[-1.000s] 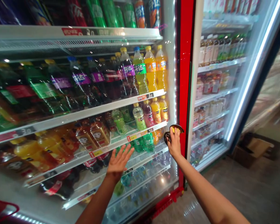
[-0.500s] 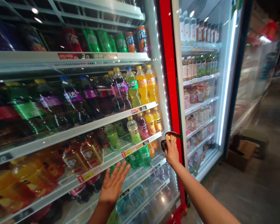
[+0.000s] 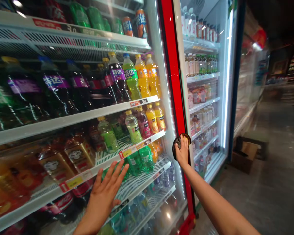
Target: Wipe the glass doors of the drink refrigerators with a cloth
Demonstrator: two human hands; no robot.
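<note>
My right hand (image 3: pixel 182 152) is at the black door handle (image 3: pixel 176 147) on the red frame of a drinks fridge, its fingers hooked over the handle. In front of the glass door, my left hand (image 3: pixel 105 186) holds nothing, with its fingers spread and palm turned to the glass. Whether that palm touches the glass, I cannot tell. Behind it a white shelf (image 3: pixel 107 166) carries green bottles (image 3: pixel 108 135) with yellow caps. Green soda bottles (image 3: pixel 146 158) stand on the shelf below, nearest the fingertips.
Upper shelves hold dark soda bottles (image 3: pixel 54 81), orange soda bottles (image 3: pixel 152 73) and cans (image 3: pixel 141 23). Right of the red frame (image 3: pixel 172 42) is a second lit fridge (image 3: pixel 203 78) of bottles. A cardboard box (image 3: pixel 245 156) sits on the grey floor (image 3: pixel 259 199) beyond it.
The view has shifted, so the shelves appear higher and further left. My left hand appears further left, still spread. My right hand remains at the handle.
</note>
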